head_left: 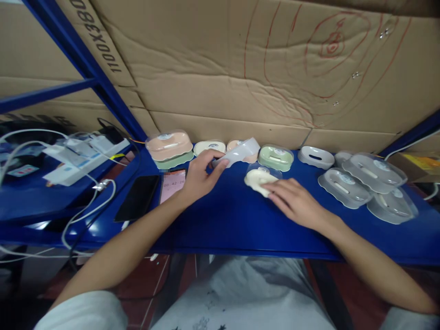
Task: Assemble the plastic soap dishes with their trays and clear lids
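My left hand [203, 173] is raised over the table, thumb and fingers closed on a pale whitish, curved piece [243, 151] that is tilted. Its exact kind is hard to tell. To the right, my right hand [292, 199] has its fingers on a cream soap dish [257, 179] resting on the blue table. Part of a clear lid [279, 172] shows just behind that dish. Along the back stand a green soap box [276, 158] and a cream soap box [209, 147]. A peach box [237, 145] is partly hidden behind the whitish piece.
Stacked peach and green boxes [169, 145] stand at the back left. Several grey lidded soap boxes [344, 187] pile up at right, near a grey dish [316, 157]. A black phone [136, 198], a lit phone [172, 184] and a power strip [85, 160] with cables lie left.
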A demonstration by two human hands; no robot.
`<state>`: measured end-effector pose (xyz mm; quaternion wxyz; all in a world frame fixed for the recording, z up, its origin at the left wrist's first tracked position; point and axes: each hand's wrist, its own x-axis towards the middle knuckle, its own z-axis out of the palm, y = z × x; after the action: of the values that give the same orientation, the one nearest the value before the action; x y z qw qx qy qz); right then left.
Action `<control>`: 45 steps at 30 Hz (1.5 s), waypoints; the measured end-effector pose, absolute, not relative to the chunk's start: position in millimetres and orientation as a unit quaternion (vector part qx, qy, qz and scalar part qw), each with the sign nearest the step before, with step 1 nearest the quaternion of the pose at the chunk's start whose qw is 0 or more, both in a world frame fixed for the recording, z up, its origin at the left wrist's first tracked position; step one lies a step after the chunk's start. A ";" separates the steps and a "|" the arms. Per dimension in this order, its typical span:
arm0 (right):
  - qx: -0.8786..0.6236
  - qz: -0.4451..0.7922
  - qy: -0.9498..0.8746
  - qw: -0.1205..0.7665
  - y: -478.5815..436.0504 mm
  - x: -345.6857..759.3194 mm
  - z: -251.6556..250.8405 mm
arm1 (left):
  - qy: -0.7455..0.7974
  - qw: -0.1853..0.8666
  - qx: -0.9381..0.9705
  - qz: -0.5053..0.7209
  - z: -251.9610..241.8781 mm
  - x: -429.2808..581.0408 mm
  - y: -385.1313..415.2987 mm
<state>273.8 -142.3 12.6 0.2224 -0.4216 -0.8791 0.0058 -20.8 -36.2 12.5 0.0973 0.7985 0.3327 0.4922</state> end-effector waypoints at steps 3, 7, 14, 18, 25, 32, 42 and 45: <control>-0.314 -0.012 -0.929 0.193 -140.5 257.1 -10.4 | 0.268 0.074 0.850 0.447 8.4 -18.9 -37.1; -0.262 -0.034 -0.936 0.235 -138.2 252.2 -21.1 | 0.178 0.023 0.924 0.338 1.9 -14.8 -43.5; -0.452 -0.033 -0.827 0.334 -127.1 273.9 -7.8 | 0.137 0.056 0.959 0.241 5.0 -13.4 -55.3; -0.403 0.022 -0.879 0.254 -118.6 281.5 -10.6 | 0.110 0.052 0.976 0.182 3.4 -10.3 -60.3; -0.298 0.035 -0.939 0.167 -125.2 262.2 -19.4 | 0.123 0.017 0.987 0.099 -2.2 -7.6 -60.4; -0.310 0.003 -0.936 0.164 -125.6 262.8 -17.8 | 0.114 -0.008 0.985 0.126 -7.7 -8.2 -57.6; -0.336 -0.041 -0.926 0.165 -120.8 265.2 -30.0 | 0.108 -0.046 0.983 0.142 -9.5 -7.9 -57.9; -0.402 -0.014 -0.895 0.192 -106.5 280.0 -30.6 | 0.128 0.012 0.980 0.151 -6.3 -12.2 -53.3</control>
<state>280.0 -106.5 -30.6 0.1924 -0.4023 -0.8949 -0.0145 -12.2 -53.3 -6.3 0.0124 0.9802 0.1282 0.1507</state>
